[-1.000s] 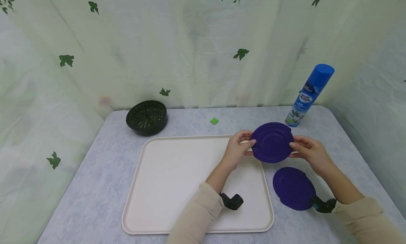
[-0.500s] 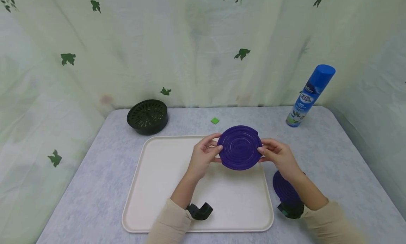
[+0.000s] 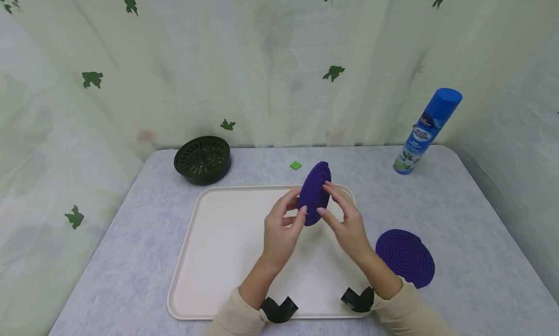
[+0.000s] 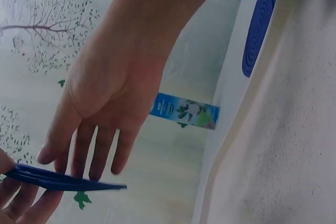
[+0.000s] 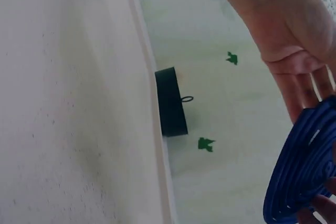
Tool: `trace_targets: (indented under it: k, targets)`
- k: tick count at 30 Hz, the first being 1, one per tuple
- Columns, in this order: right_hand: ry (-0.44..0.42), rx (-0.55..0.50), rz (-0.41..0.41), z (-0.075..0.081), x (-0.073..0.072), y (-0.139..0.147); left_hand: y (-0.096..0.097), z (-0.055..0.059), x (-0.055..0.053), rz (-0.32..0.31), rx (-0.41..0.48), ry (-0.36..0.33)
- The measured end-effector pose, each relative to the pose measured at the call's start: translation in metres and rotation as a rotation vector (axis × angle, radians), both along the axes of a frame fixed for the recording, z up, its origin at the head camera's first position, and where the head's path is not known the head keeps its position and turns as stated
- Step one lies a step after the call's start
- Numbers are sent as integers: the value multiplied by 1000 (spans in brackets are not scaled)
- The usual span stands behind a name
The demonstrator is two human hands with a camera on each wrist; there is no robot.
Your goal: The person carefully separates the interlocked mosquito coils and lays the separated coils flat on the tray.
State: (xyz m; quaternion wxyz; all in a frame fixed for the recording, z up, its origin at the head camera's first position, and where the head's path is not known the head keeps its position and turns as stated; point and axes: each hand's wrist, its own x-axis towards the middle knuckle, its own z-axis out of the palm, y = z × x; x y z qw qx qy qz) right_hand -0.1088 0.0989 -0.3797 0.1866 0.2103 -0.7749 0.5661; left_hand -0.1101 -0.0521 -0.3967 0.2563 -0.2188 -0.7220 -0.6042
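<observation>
A purple round coaster (image 3: pixel 314 193) with spiral ribs is held up over the white tray (image 3: pixel 185 258), turned nearly edge-on in the head view. My left hand (image 3: pixel 279 234) pinches its near left edge between thumb and fingers. Against its other side, my right hand (image 3: pixel 349 229) touches with thumb and fingertips. The left wrist view shows the right hand's fingers (image 4: pixel 122 150) fairly straight beside the thin coaster (image 4: pixel 68 182). Ribs face the camera in the right wrist view, where right fingertips (image 5: pixel 323 208) lie on them. A second purple coaster (image 3: pixel 408 256) lies flat right of the tray.
At the back left stands a round black slotted container (image 3: pixel 203 159), which has a small loop in the right wrist view. A blue spray can (image 3: pixel 421 132) stands at the back right. One small green square (image 3: pixel 296 165) lies behind the tray. A leaf-patterned curtain (image 3: pixel 262 59) hangs behind.
Both hands have carried the coaster leftward from the right to above the tray. It has turned from facing me to nearly edge-on, and the right hand has shifted from its edge to its face.
</observation>
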Motion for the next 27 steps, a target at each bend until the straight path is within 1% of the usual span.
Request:
trace_targets:
  k: [2,4,6,8,10,12,14,18,19,24,27]
  targets:
    - [-23,-69,47,-5,-1,-5,4,1,2,-1,-46,91]
    - [-31,-138,106,-11,-3,-7,7,3,4,-18,-70,151]
    - [-48,-212,170,-20,-6,-9,8,4,4,-35,-65,164]
    - [-72,-267,217,-29,-9,-9,8,7,6,-57,-45,159]
    - [-102,-326,254,-38,-11,-10,8,13,8,-83,-24,134]
    - [-133,-372,285,-45,-13,-11,6,18,10,-122,-5,92]
    - [-162,-410,302,-46,-13,-13,4,22,12,-160,6,43]
    - [-194,-437,297,-48,-15,-15,0,23,11,-233,48,-83]
    - [-199,-438,288,-48,-15,-16,-1,23,10,-248,57,-106]
    - [-224,-471,261,-46,-15,-17,-2,19,4,-275,79,-201]
    - [-243,-501,261,-46,-15,-18,-2,16,1,-263,77,-247]
